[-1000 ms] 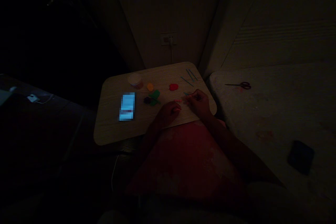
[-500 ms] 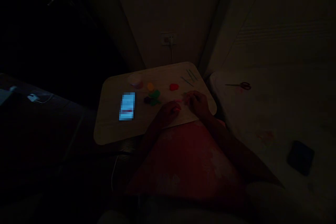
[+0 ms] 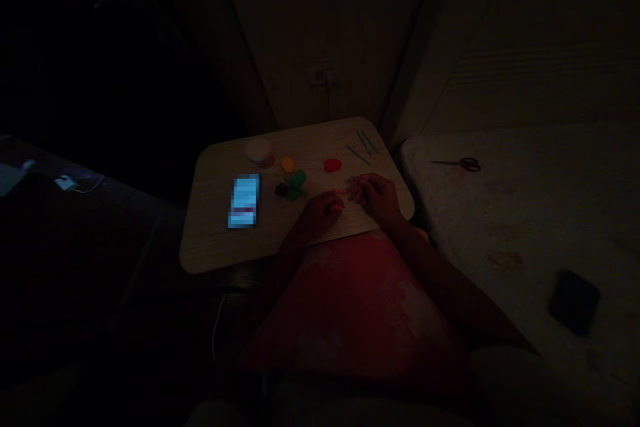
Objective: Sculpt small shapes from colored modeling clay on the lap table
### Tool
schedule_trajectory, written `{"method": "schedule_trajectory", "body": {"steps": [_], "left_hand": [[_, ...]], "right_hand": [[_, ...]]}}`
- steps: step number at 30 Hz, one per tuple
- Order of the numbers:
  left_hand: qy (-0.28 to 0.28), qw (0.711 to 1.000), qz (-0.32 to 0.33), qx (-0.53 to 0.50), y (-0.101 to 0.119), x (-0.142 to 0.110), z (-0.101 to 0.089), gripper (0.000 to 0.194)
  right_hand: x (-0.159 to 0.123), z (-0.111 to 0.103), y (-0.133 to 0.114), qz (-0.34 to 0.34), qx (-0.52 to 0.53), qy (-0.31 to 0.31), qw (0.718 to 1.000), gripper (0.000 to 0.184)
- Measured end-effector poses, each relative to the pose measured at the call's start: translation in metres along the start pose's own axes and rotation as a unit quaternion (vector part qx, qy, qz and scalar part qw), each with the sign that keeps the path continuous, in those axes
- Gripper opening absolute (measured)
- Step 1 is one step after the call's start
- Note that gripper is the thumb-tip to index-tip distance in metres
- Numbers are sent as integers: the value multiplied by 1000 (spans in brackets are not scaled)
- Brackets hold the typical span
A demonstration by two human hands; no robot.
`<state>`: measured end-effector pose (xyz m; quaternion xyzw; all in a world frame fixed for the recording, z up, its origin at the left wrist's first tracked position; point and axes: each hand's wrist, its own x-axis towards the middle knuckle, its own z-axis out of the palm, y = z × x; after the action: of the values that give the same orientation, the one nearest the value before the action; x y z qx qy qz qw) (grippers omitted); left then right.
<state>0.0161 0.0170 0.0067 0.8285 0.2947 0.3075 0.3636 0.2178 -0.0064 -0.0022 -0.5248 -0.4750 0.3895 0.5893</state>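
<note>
**Work surface:** a rounded-corner, wood-grain tabletop (image 3: 215, 240), lit dimly, its near edge resting over the person's lap.

**Held item:** a small pink strip (image 3: 342, 191), probably modelling clay, lies between the two hands at the near right of the tabletop. Its long axis runs roughly left to right, and its right end reaches the fingers of the right hand. It is nearer the right hand (image 3: 377, 199) than the left hand (image 3: 320, 213), whose curled fingertips sit just left of and below it. The hands are close together but apart. The dark does not show whether either hand grips the strip.

**Nearby, far side of the tabletop:** a red clay lump (image 3: 332, 165), three thin teal sticks (image 3: 363, 147), a green clay piece (image 3: 297, 180), a dark purple clay piece (image 3: 281, 189), an orange clay lump (image 3: 287, 164) and a round tub (image 3: 260, 152).

**Left of these:** a smartphone (image 3: 244, 201), its screen lit and pixelated.

**Right, on a pale surface:** scissors (image 3: 457, 164).
</note>
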Motion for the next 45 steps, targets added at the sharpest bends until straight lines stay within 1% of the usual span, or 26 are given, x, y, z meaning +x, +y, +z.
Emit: {"method": "schedule_trajectory", "body": {"steps": [3,5,6,9,12,14,17,20,25,28,33,38,42,45], "left_hand": [[16,1000,-7,-9,-2,-1,-1,18],[59,998,-26,-20,-7,-1,-2,22],[90,995,-41,-29,-10,-2,-2,25],[172,979,-82,-76,-19,-2,-1,35],[214,966,-81,-124,-23,-1,0,42],[223,964,-71,-126,-24,0,1,46],[220,965,-72,-121,-24,0,1,49],[208,969,-71,-113,-24,0,1,47],[191,976,-45,-93,-22,-1,1,45],[180,979,-36,-94,-21,-1,1,41],[161,984,-20,-69,-19,0,0,30],[143,988,-22,-60,-19,2,-1,25],[134,989,-37,-48,-17,2,-2,21],[129,990,-41,-42,-16,2,-2,20]], "right_hand": [[0,0,-1,7,-20,10,1000,30],[0,-1,-1,-1,-46,18,999,30],[0,-2,-1,-9,-64,21,998,30],[2,-3,-2,-34,-115,39,992,25],[3,-5,0,-60,-130,59,988,22],[4,-6,4,-72,-126,50,988,23],[4,-7,10,-60,-105,29,992,29],[4,-7,13,-46,-74,27,996,34],[2,-4,9,-25,-5,18,1000,37],[1,-2,8,-12,7,22,1000,36],[0,-1,3,0,6,12,1000,26],[-3,-3,-6,-4,-18,0,1000,30],[-1,-6,-1,-16,-35,-17,999,29],[1,-8,7,-37,-71,-28,996,29]]}}
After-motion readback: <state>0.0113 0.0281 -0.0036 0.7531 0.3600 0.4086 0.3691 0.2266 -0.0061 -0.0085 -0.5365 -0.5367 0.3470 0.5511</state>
